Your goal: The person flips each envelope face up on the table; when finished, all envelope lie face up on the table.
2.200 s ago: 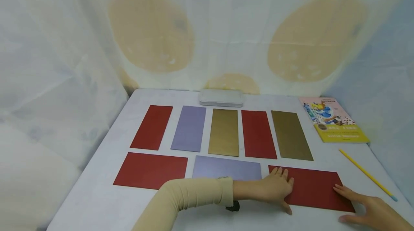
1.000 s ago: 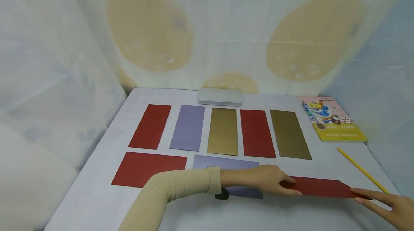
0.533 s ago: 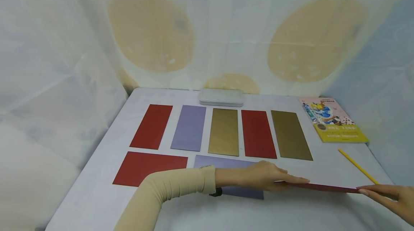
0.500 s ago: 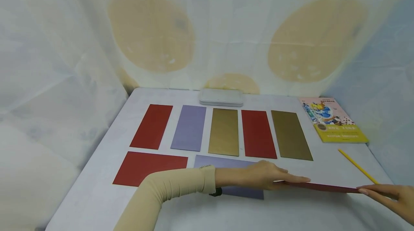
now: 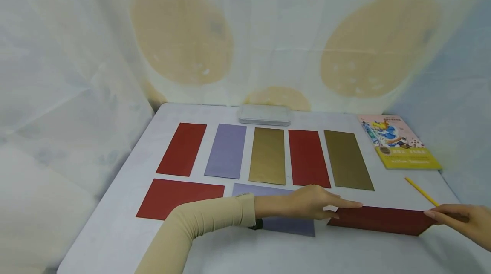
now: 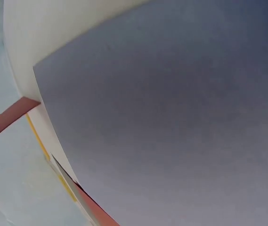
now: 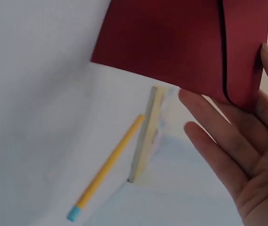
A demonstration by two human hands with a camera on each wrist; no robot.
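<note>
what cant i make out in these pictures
Head view: middle of the near purple card, behind the left arm.
Head view: lower end of the pencil, behind the right hand.
Head view: fine print on the book, too small.
Right wrist view: part of the held red card, past the top edge.
Left wrist view: most of the right hand, past the left edge.

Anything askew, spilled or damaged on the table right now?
No spill or visible damage. One red rectangle tilts up, gripped by the left hand and right hand, while the other rectangles lie flat. The pencil lies slanted beyond the right hand.
</note>
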